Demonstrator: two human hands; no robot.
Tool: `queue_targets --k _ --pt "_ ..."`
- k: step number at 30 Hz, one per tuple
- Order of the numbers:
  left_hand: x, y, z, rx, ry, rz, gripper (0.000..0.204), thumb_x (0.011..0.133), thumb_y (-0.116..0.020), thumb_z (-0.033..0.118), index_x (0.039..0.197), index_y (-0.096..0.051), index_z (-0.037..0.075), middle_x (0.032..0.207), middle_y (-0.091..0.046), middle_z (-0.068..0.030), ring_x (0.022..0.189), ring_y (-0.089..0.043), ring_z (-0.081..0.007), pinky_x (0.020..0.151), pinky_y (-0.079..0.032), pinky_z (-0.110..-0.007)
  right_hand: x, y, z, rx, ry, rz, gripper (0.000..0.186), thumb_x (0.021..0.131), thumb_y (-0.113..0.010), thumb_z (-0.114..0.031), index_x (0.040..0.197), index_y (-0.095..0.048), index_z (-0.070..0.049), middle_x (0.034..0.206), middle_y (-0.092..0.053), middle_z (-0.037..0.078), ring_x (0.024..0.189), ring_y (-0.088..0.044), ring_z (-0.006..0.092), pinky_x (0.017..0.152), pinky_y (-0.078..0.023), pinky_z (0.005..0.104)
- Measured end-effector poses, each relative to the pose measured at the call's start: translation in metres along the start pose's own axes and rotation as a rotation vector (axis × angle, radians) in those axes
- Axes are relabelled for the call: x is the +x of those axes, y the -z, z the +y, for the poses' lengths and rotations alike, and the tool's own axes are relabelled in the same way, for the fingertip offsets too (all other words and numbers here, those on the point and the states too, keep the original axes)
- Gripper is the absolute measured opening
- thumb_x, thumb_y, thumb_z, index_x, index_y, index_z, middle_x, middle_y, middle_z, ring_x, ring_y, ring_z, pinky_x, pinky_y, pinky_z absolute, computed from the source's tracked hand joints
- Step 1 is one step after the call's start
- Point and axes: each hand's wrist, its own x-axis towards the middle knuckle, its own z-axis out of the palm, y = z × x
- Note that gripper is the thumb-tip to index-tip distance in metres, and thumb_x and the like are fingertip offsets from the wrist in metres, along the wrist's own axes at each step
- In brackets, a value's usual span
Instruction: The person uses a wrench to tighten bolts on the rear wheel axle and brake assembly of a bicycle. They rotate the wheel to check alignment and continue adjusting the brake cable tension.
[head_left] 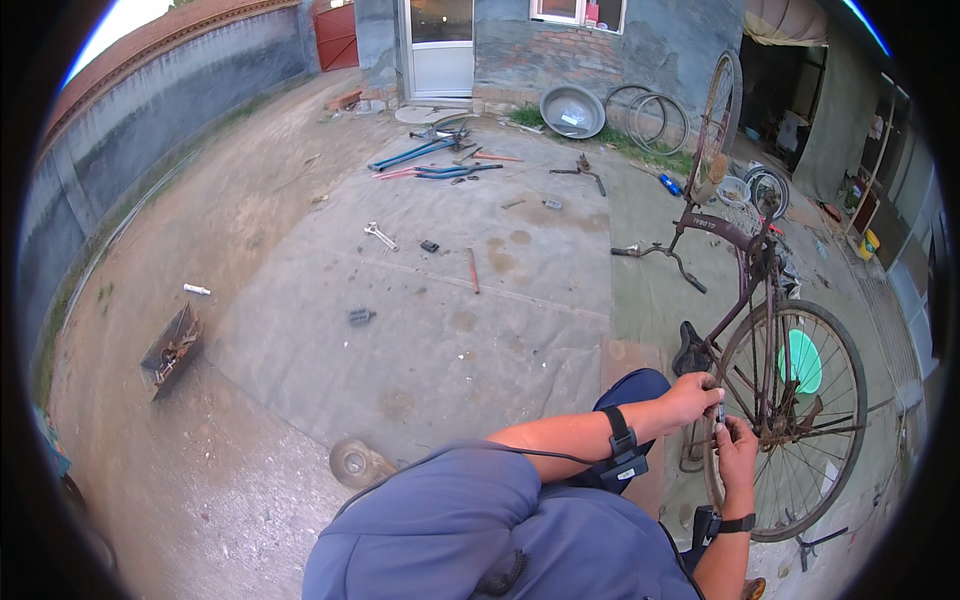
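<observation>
My left hand (690, 399) and my right hand (737, 452) meet beside the near wheel (848, 370) of a bicycle. Pinched between the fingertips of both is a small, silvery metal part (720, 411), too small to name. The dark purple bicycle frame (722, 228) stands upside down, resting on its black saddle (690, 350) and its handlebar (655, 252). Its other wheel (738, 90) rises at the far end. The near wheel's spokes and rim lie just right of my fingers.
On the grey sheet lie a red-handled tool (472, 272), wrenches (380, 236), pedals (360, 317) and blue frame parts (420, 152). A metal box of parts (172, 352) sits at left. A green basin (800, 362) shows behind the spokes; a silver basin (572, 110) leans on the wall.
</observation>
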Motion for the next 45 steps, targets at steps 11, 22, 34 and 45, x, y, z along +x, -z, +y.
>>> queue_targets --k 11,22,34,45 --pt "-0.001 0.02 0.0 -0.187 0.019 0.048 0.019 0.097 -0.059 0.021 0.099 -0.059 0.002 0.076 -0.061 -0.0034 0.064 -0.058 -0.0108 0.05 -0.042 -0.025 0.012 -0.014 -0.02 -0.063 0.043 -0.017 0.02 0.091 -0.063 -0.007 0.108 -0.063 0.003 0.078 -0.06 0.001 0.064 -0.053 0.0071 0.057 -0.045 0.0228" --pt "0.011 -0.014 -0.038 0.128 0.207 -0.238 0.037 0.095 -0.061 0.027 0.121 -0.056 0.001 0.098 -0.067 -0.0075 0.078 -0.064 -0.0138 0.063 -0.049 -0.028 -0.041 0.024 0.038 -0.019 -0.293 0.134 0.024 0.095 -0.062 -0.02 0.113 -0.064 -0.003 0.071 -0.055 -0.003 0.055 -0.048 0.0055 0.05 -0.039 0.0226" --pt "0.089 -0.074 -0.086 0.547 0.206 -0.979 0.039 0.091 -0.065 0.025 0.115 -0.059 -0.006 0.088 -0.067 -0.0122 0.073 -0.067 -0.0177 0.067 -0.053 -0.034 -0.137 0.105 0.149 -0.309 -0.626 0.42 0.026 0.098 -0.058 -0.024 0.111 -0.064 -0.002 0.081 -0.052 0.002 0.069 -0.045 0.0134 0.062 -0.035 0.026" --pt "0.098 -0.083 -0.145 0.749 0.09 -1.084 0.039 0.089 -0.064 0.032 0.11 -0.062 -0.002 0.094 -0.069 -0.0217 0.089 -0.066 -0.0378 0.08 -0.051 -0.045 -0.065 0.114 0.193 -0.223 -0.661 0.513 0.034 0.099 -0.057 -0.027 0.118 -0.06 0.002 0.077 -0.058 0.002 0.066 -0.053 0.0086 0.061 -0.044 0.0244"
